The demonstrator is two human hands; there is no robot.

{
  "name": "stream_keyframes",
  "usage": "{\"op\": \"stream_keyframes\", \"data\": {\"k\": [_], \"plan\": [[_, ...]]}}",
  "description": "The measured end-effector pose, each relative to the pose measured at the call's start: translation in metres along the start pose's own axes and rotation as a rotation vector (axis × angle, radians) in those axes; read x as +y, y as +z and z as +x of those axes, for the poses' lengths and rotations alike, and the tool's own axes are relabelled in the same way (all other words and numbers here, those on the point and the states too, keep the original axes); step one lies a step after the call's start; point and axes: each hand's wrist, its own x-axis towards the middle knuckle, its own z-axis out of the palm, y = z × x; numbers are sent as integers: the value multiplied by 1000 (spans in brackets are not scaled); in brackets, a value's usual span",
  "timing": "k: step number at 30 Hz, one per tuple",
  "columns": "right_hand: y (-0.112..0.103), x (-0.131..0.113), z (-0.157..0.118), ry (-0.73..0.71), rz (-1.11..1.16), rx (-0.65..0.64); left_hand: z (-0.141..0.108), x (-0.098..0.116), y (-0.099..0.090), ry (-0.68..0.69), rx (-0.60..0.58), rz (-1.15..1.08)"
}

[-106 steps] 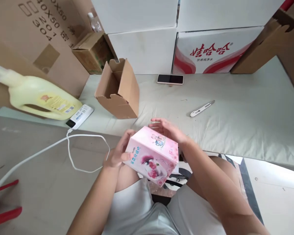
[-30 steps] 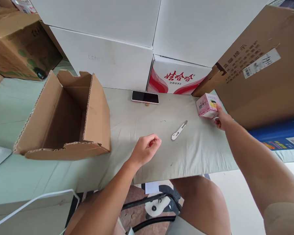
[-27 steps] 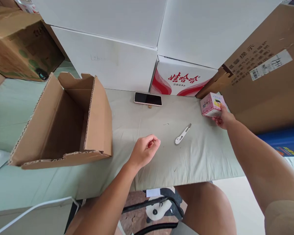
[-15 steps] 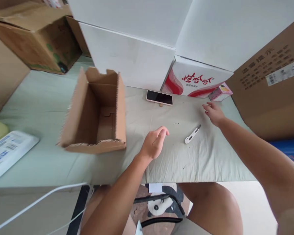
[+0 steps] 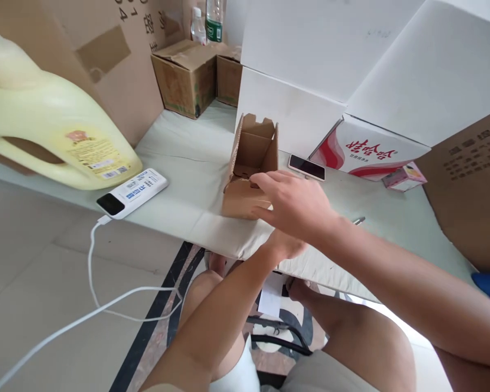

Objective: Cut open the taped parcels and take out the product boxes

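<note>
An open-topped cardboard box (image 5: pixel 245 201) stands on the cloth-covered table, in front of the white boxes. My right hand (image 5: pixel 296 204) reaches over to its near right corner, fingers stretched out and thumb apart. Whether the fingertips touch the cardboard I cannot tell. Below it is my left hand (image 5: pixel 286 245), close to the table edge, its fingers hidden behind the right hand. Only the tip of the utility knife (image 5: pixel 358 220) shows past my right forearm. A phone (image 5: pixel 307 167) lies flat behind my right hand.
At the left are a yellow jug (image 5: pixel 77 130) and a white power bank (image 5: pixel 134 191) with a white cable (image 5: pixel 92 261). White cartons (image 5: pixel 294 54) rise behind the table, with a red-and-white carton (image 5: pixel 361 147) and a small pink box (image 5: pixel 404 177). Bottles (image 5: pixel 214 24) stand at the back left.
The view has swung left. My right hand has moved from near the pink box across to the cardboard box, over my left hand. The knife is now mostly covered by my forearm.
</note>
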Motion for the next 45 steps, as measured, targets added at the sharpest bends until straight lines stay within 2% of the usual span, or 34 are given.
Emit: {"op": "stream_keyframes", "data": {"k": [3,4,6,8,12,15,17,20,22,24,27,30,36,41,45], "plan": [[10,18,20,179,-232,-58,-3,3,-4,27,-161,157],[4,27,20,225,-314,-40,-4,5,-5,20,-217,209],[-21,47,5,267,-441,47,-5,7,-5,-18,-301,288],[-61,68,-29,298,-544,197,-5,9,-3,-60,-357,337],[-150,105,-134,501,-879,551,-4,8,7,-75,-375,285],[-191,126,-213,577,-874,642,0,7,14,-69,-369,233],[-197,141,-258,742,-776,599,4,9,19,-60,-360,226],[-184,166,-308,1047,-596,503,9,15,27,-42,-335,257],[-174,183,-330,1151,-537,500,10,17,31,-33,-313,281],[-169,200,-344,1176,-537,538,12,16,35,-28,-300,293],[-171,223,-353,1190,-542,586,15,10,38,-24,-292,294],[-176,249,-344,1169,-523,597,20,5,42,2,-278,301],[-186,304,-289,1141,-470,658,41,4,50,110,-279,364],[-196,345,-244,1136,-466,672,59,0,54,66,-279,413],[-199,377,-221,1116,-509,633,73,-2,51,9,-252,351]]}}
